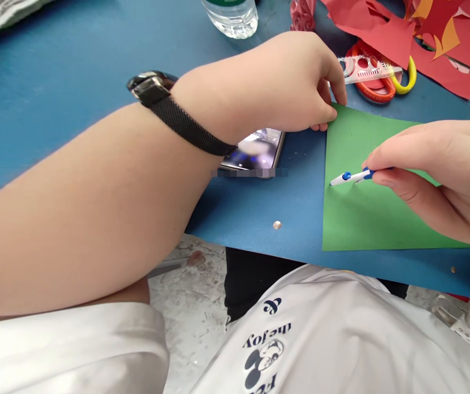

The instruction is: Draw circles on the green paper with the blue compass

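Note:
A green sheet of paper [366, 213] lies on the blue table [54, 93] near its front edge. My left hand [288, 82], with a black watch [156, 90] on the wrist, has its fingers curled down and pinches the sheet's top left corner. My right hand [436, 169] is closed around a white and blue pen [352, 177], whose tip rests on the paper near its left edge. A phone [257, 153] with a lit screen lies on the table, partly hidden under my left wrist.
Orange and yellow scissors [378, 87] lie under a clear ruler [366, 68] behind the green sheet. Cut red and orange paper scraps [432, 38] cover the far right. A water bottle [230, 16] stands at the back. A small round stud [276, 225] sits by the table edge.

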`<action>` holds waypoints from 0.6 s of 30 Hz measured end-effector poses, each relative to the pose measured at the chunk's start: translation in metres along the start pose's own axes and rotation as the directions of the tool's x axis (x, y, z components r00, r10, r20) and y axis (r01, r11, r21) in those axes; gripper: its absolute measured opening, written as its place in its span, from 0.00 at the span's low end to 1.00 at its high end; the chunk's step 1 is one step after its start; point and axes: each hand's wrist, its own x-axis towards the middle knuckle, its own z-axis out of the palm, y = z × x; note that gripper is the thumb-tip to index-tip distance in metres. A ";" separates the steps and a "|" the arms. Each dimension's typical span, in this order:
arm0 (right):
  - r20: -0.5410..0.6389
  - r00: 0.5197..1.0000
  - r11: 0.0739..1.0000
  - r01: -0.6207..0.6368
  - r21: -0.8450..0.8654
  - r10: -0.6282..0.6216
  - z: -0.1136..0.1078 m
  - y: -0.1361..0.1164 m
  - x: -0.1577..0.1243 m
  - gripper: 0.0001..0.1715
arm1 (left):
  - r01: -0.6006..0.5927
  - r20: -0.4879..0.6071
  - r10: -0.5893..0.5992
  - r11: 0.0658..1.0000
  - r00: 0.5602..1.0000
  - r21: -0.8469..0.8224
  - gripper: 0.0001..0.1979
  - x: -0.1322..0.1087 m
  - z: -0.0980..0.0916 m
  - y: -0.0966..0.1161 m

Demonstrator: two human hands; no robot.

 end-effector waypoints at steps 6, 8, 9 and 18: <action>-0.058 0.967 0.966 0.251 0.055 -0.248 0.004 -0.017 0.019 0.14 | 0.001 -0.005 0.000 1.000 1.000 0.025 0.21 -0.001 -0.002 0.002; -0.087 0.954 0.955 0.292 0.050 -0.287 0.006 -0.016 0.020 0.14 | 0.011 -0.019 -0.010 0.999 1.000 0.049 0.21 0.000 -0.001 0.002; -0.097 0.950 0.953 0.302 0.037 -0.297 0.006 -0.014 0.019 0.14 | 0.015 -0.026 -0.014 0.998 1.000 0.061 0.20 0.000 -0.001 0.002; -0.176 0.917 0.933 0.355 -0.053 -0.359 0.012 -0.006 0.016 0.09 | 0.044 -0.059 -0.034 0.984 0.998 0.172 0.18 0.002 0.003 0.007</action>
